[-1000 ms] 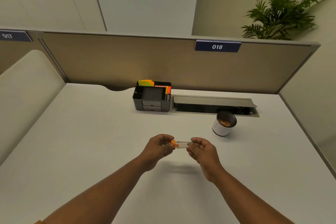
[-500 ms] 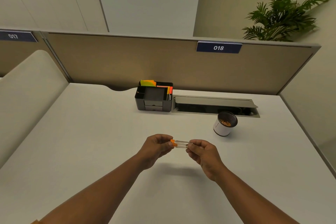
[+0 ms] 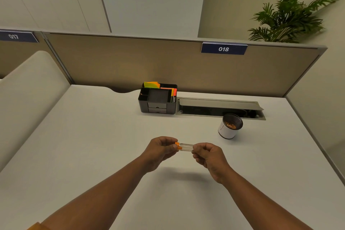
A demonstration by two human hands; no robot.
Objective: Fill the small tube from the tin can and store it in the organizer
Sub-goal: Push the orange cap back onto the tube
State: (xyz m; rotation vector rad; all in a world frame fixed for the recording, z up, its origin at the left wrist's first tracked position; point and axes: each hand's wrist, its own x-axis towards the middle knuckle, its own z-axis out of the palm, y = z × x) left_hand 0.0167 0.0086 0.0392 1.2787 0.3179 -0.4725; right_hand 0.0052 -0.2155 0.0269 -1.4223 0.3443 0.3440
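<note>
Beyond the fingers, at the back of the white desk (image 3: 84, 136), a black organizer (image 3: 157, 101) stands against the beige partition (image 3: 115, 61), with yellow and orange notes sticking out of its top. Just right of it lies an open cable tray (image 3: 220, 107), and in front of that tray's right end stands the open tin can (image 3: 230, 126), to the right of the fingers and well apart from them. A potted plant (image 3: 287, 17) rises behind the partition. Nothing lies between the hands and the can or the organizer; bare desk spreads on all sides, its right edge well off. The left hand (image 3: 158, 152) pinches the orange cap (image 3: 178, 145) of the small clear tube (image 3: 186, 147), held level above the desk; the right hand (image 3: 210, 157) grips the tube's other end. Compared with a second ago, both hands hold the same pose, the cap still on.
</note>
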